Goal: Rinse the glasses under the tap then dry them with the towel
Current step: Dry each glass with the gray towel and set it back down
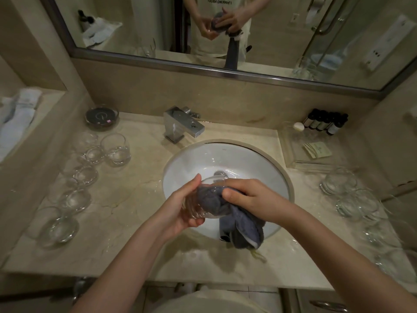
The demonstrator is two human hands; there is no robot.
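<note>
Above the white sink basin (266,168), our left hand (180,208) grips a clear glass tumbler (203,199) while our right hand (250,199) presses the grey towel (239,224) into it. Mirrored shirt lettering (215,1) behind the basin reads "THINKING ABOUT".

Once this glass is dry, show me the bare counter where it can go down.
Bare counter lies between the sink rim and the left-hand glasses, and along the front edge under the forearms. Another patch sits between the tap and the dark dish. The right side is crowded with glasses and a clear tray.
</note>
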